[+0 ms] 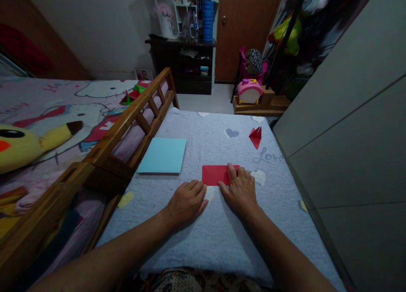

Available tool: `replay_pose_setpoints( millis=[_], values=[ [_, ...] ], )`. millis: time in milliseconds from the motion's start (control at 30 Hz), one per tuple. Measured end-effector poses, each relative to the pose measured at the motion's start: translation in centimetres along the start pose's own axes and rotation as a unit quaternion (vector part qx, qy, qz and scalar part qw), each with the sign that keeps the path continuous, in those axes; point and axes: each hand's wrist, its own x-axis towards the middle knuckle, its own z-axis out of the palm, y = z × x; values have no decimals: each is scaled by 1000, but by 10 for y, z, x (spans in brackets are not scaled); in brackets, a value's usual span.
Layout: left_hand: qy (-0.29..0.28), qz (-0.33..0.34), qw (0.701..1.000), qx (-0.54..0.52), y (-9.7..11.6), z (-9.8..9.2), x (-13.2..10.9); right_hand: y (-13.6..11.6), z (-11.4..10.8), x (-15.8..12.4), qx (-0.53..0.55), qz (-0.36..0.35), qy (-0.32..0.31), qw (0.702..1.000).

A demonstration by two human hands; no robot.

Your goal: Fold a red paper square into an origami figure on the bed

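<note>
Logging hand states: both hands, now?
Left hand: open, loosely curled, by red paper; contact unclear.
Right hand: open, resting on the paper's right part.

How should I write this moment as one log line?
left hand: at red paper rectangle, lower-left corner | right hand: on rectangle's right end | farther off: light-blue paper stack, folded red paper piece

Exposure dim, with a cool bluish cast. Light source out of view; light diffuse. Pale blue sheet (206, 129) reads clearly; red paper (213, 176) keeps crisp edges. Soft-edged shadows beside left hand (187, 202) and right hand (243, 191). Far dark cabinet (158, 67) and far-right clutter sink toward black, detail lost. Faint highlights on far-right plastic bag (317, 0). Wide-angle distortion: right wardrobe (349, 127) leans outward.
</note>
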Motion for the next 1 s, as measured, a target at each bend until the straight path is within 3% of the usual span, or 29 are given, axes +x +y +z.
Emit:
replay_pose_setpoints(
  millis=[233, 467, 700, 833, 1000],
  values=[
    [5, 7, 1000, 7, -2, 4, -2, 49, 4, -11, -31, 11, 40, 999],
    [10, -12, 999, -44, -4, 1, -4, 77, 0, -15, -22, 28, 30, 999],
    [56, -153, 975, -153, -16, 10, 23, 67, -2, 3, 117, 29, -11, 993],
    [44, -171, 974, -141, -16, 21, 40, 51, 6, 14, 187, 32, 15, 982],
    [76, -163, 970, -165, -7, 23, 44, 46, 13, 17, 269, 50, 61, 960]
  ],
)
